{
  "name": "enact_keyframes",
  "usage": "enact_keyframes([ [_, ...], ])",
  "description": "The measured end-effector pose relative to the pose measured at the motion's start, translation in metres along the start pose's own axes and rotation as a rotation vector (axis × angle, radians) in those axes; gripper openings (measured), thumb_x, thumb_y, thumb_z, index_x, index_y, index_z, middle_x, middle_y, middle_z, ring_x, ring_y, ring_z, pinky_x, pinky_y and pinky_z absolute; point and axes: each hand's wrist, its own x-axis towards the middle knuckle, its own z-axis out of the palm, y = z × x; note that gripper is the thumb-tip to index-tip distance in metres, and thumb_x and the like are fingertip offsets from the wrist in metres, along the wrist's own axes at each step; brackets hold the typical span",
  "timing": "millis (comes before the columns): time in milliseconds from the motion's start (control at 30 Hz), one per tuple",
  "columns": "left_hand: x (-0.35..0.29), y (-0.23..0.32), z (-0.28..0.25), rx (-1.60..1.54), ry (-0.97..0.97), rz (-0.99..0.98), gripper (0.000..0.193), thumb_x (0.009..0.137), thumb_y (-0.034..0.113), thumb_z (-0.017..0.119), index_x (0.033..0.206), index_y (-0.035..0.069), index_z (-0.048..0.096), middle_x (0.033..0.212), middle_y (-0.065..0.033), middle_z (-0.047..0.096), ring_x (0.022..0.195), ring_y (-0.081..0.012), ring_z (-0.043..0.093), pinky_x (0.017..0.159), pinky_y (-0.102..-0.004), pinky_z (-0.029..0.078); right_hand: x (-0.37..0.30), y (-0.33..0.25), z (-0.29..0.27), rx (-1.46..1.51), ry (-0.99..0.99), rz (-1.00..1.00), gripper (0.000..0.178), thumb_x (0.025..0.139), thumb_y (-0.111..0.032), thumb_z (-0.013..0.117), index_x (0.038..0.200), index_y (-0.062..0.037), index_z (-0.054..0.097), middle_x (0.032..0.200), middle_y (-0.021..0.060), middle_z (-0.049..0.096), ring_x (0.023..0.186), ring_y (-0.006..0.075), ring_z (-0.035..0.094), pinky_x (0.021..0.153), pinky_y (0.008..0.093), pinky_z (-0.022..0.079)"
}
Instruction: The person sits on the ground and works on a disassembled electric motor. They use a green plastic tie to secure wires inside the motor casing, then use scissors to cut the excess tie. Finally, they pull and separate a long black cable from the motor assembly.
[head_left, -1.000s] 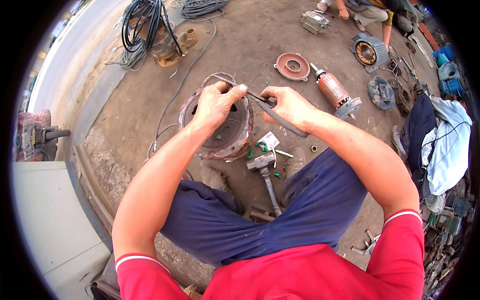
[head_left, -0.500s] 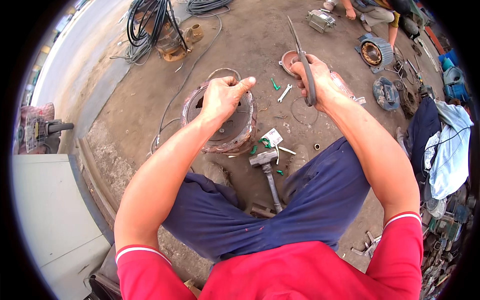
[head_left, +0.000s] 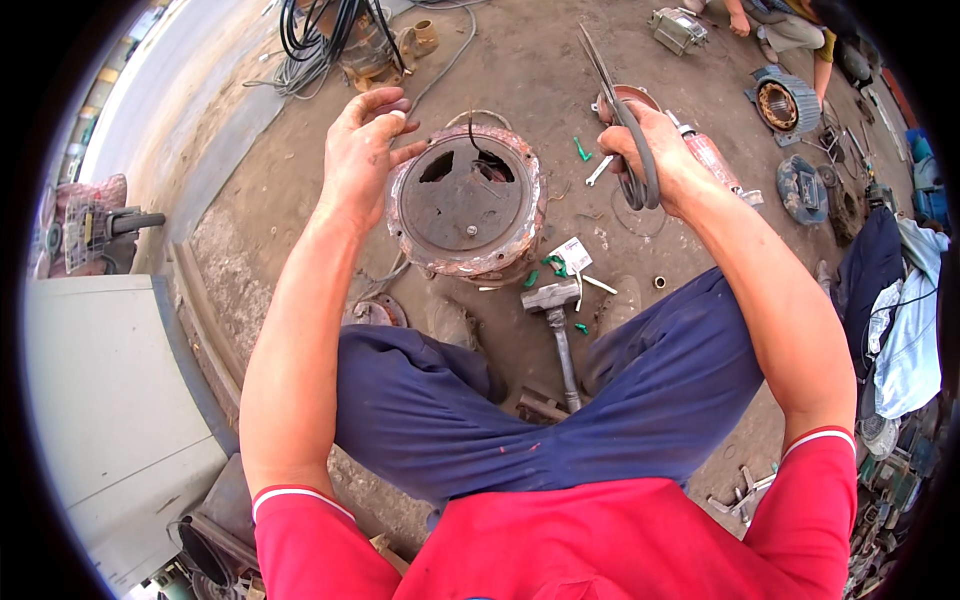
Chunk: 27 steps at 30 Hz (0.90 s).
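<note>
Inside left edge of ground point(head_left: 545, 65), gripped scissors point(head_left: 603, 75) in right hand point(head_left: 672, 165) with left hand point(head_left: 362, 150) spread, wire point(head_left: 472, 130) already through housing point(head_left: 465, 205), rotor point(head_left: 712, 160) apart.

No words, numbers or signs can be read. One small white card point(head_left: 573, 253) lies on the dirt ground point(head_left: 285, 165), just right of a round rusty housing point(head_left: 465, 205) and near the head of a hammer point(head_left: 553, 297); it carries tiny marks that look like print, too small to make out. Any marks on the clothes point(head_left: 908, 340) at far right are too blurred to tell.
</note>
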Motion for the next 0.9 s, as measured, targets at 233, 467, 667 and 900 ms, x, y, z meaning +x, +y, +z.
enact_keyframes([
  [233,0.006,-0.003,-0.016,0.355,-0.137,-0.036,0.029,0.09,-0.002,0.057,0.118,-0.001,0.065,0.115,-0.0089,0.06,0.098,-0.0178,0.061,0.086,-0.0347,0.054,-0.005,-0.002,-0.007,-0.055,-0.01,0.062,0.036,0.078,-0.012,0.063,0.111,0.0036,0.062,0.081,0.007,0.061,0.061,0.0132,0.054,0.055,0.0285,0.044],
  [467,-0.007,-0.018,0.0,0.798,-0.513,0.137,0.028,0.089,0.003,0.068,0.116,0.006,0.072,0.099,-0.0019,0.059,0.087,-0.0132,0.054,0.079,-0.0291,0.048,-0.01,-0.003,-0.007,-0.096,-0.05,0.048,0.028,0.088,-0.016,0.065,0.111,-0.0016,0.059,0.078,0.0011,0.057,0.061,0.0083,0.052,0.053,0.025,0.042],
  [667,0.008,-0.031,0.0,0.524,-0.413,-0.004,0.017,0.093,0.015,0.071,0.103,0.002,0.075,0.097,-0.0004,0.064,0.088,-0.011,0.057,0.074,-0.028,0.047,-0.016,-0.008,-0.005,-0.155,-0.117,0.035,0.039,0.088,-0.018,0.066,0.121,0.0006,0.059,0.081,0.0029,0.059,0.062,0.0086,0.052,0.055,0.0252,0.043],
  [900,0.011,-0.024,0.012,0.364,-0.268,0.022,0.021,0.091,0.019,0.076,0.1,0.0,0.074,0.077,0.0009,0.065,0.065,-0.0077,0.054,0.061,-0.0262,0.047,-0.013,-0.007,-0.008,-0.15,-0.167,0.046,0.039,0.087,-0.017,0.066,0.121,0.0015,0.059,0.08,0.0027,0.058,0.062,0.0089,0.052,0.055,0.026,0.043],
])
